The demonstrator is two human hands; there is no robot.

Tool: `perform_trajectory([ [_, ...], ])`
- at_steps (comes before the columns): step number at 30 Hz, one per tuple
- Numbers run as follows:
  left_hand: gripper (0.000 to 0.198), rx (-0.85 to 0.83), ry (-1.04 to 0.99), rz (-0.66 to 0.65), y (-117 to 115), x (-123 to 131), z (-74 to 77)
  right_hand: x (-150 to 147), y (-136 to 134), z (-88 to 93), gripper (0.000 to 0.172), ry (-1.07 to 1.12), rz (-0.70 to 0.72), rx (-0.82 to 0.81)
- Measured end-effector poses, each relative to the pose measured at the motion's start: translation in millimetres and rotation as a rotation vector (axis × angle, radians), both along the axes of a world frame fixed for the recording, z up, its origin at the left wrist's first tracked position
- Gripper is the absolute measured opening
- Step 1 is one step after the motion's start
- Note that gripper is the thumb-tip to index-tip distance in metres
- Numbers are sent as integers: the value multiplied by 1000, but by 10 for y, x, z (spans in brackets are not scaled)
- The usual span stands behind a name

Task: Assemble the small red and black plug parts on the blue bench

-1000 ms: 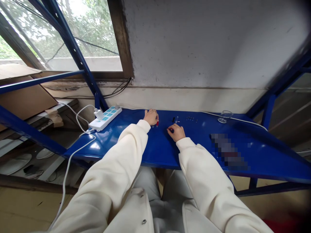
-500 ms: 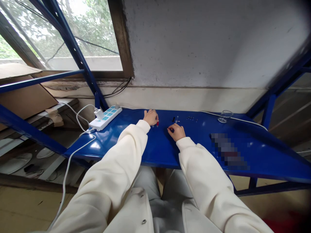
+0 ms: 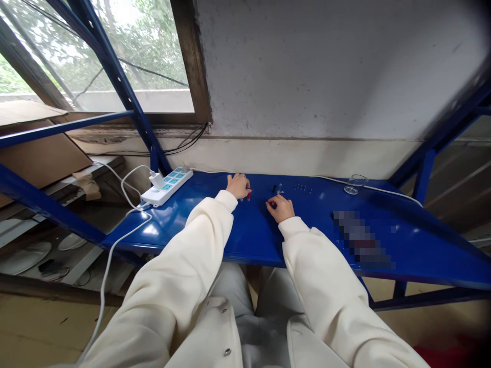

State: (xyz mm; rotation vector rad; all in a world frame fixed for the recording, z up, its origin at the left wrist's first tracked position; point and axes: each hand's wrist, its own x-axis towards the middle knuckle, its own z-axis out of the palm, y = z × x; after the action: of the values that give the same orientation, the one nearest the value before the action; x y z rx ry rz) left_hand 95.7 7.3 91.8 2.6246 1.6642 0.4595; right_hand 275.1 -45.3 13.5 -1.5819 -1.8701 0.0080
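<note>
My left hand [image 3: 238, 186] is bent over the left middle of the blue tabletop, its fingers closed at a small red piece [image 3: 249, 196]. A tiny clear piece [image 3: 241, 199] shows just below these fingers. To the right, my right hand [image 3: 282, 208] is held in a pinch; whatever its fingertips hold is too small to make out. Beyond that hand lie a short black cylinder [image 3: 273, 188] and a clear tube [image 3: 280, 187]. Several tiny clear pieces [image 3: 300, 187] form a row farther right.
A white power strip [image 3: 166, 187] with a plug and cable lies at the left of the blue table [image 3: 253, 240]. Right of my hands are a clear glass [image 3: 355, 185] and a pixelated flat object [image 3: 362, 240]. Blue frame posts [image 3: 115, 76] rise at the sides, with a wall behind.
My right hand has shifted very slightly to the right, its fingers still pinched. My left hand stays in the same place at the red piece.
</note>
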Motion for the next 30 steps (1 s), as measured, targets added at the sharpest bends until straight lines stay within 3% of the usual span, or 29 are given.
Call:
perform_trajectory([
  [5, 25, 145, -193, -113, -205, 202, 59, 78, -10, 4, 17, 77, -236, -24],
  [9, 30, 127, -294, -280, -352, 523, -89, 123, -12, 1, 17, 93, -362, -38],
  [15, 58, -51, -194, -92, -308, 846, -444, 124, -19, 17, 18, 71, -378, -93],
  [21, 69, -50, -177, 48, -176, 974, -520, 142, 7, -20, 18, 105, -372, -17],
  [25, 59, -63, -114, 66, -131, 1036, -539, 143, 5, -10, 18, 112, -368, -41],
  [30, 30, 31, -80, 57, -117, 1054, -523, 139, 1, -3, 20, 103, -366, -48],
])
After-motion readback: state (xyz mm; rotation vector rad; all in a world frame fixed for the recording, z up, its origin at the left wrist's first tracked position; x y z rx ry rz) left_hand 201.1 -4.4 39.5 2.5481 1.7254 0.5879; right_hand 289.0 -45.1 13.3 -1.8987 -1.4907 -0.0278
